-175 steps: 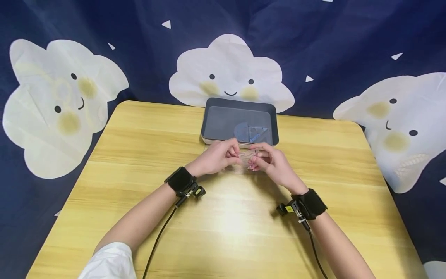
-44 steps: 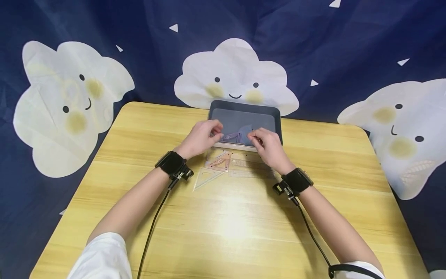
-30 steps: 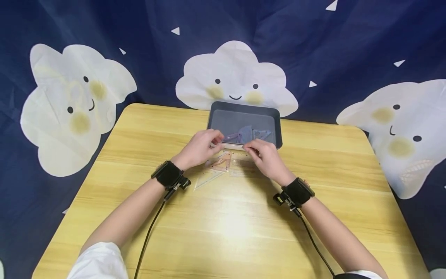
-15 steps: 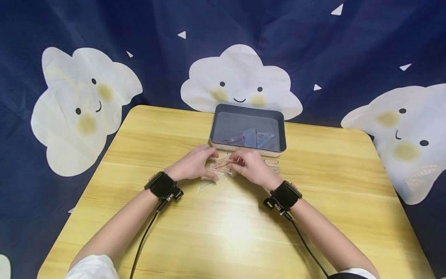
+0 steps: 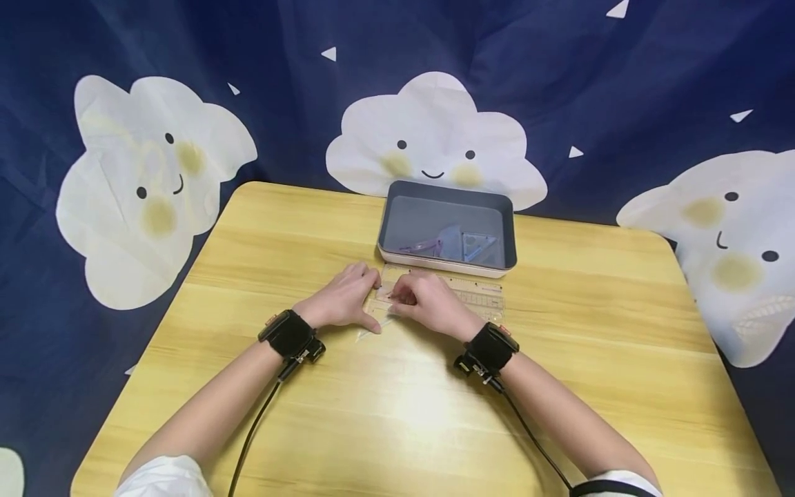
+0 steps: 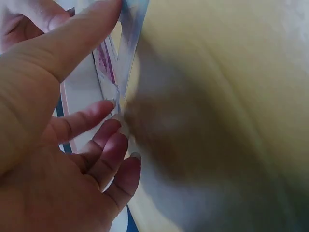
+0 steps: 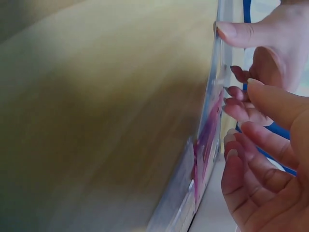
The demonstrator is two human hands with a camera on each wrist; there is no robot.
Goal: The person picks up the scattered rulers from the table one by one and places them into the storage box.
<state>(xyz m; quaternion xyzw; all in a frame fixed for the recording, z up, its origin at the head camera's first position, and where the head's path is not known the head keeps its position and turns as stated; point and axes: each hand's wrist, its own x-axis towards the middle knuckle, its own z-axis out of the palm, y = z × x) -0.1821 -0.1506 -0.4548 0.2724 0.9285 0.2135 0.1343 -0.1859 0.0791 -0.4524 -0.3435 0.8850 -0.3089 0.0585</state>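
1. We see both hands low on the wooden bench [image 5: 397, 414], side by side just in front of a grey tray [image 5: 447, 257].
2. Our left hand [image 5: 344, 304] rests on a small heap of clear plastic drawing tools: the thumb lies on a clear set square [image 5: 371, 327] and the fingers [image 6: 104, 145] are gently curled at its edge. Whether they pinch it or only touch it we cannot tell.
3. Our right hand [image 5: 430, 304] sits just beside the left, its fingers [image 7: 251, 154] curled toward a pink-tinted set square [image 5: 386, 298] in the heap; the fingertips are at its edge, but we cannot tell whether they grip it.
4. In the right wrist view the pink piece [image 7: 206, 140] lies flat on the clear pieces on the bench.
5. A long clear ruler [image 5: 472, 295] lies flat on the bench between our hands and the tray, running out to the right of the right hand.
6. In the tray lie a blue-tinted protractor [image 5: 448, 240] and a blue-tinted set square [image 5: 479, 246], close together and well apart from our hands.
7. A dark blue cloth with smiling clouds [image 5: 435, 138] hangs behind the bench.
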